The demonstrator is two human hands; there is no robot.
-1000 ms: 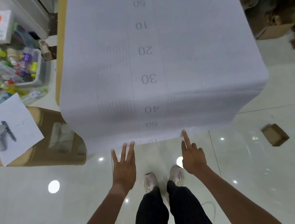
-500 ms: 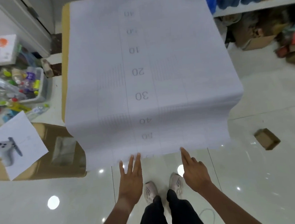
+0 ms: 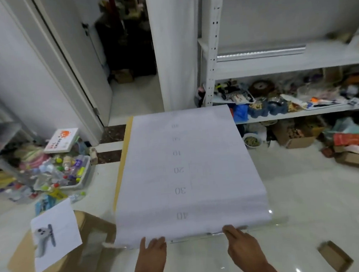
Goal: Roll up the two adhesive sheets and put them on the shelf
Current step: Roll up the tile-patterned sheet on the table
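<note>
White gridded adhesive sheet [image 3: 190,178] lies flat on floor, centre frame. Left hand [image 3: 152,254] at 6 o'clock and right hand [image 3: 243,244] at 5 o'clock, fingers straight, touch its near edge. Silver roll [image 3: 260,53] on shelf [image 3: 297,63] at 1 o'clock.

The room is evenly bright from overhead lamps, whose small white glints dot the glossy floor [image 3: 205,260]. Shadows are soft. The whole view is slightly smeared with motion blur, and the door frame [image 3: 61,65] bows at the wide-angle edge.
</note>
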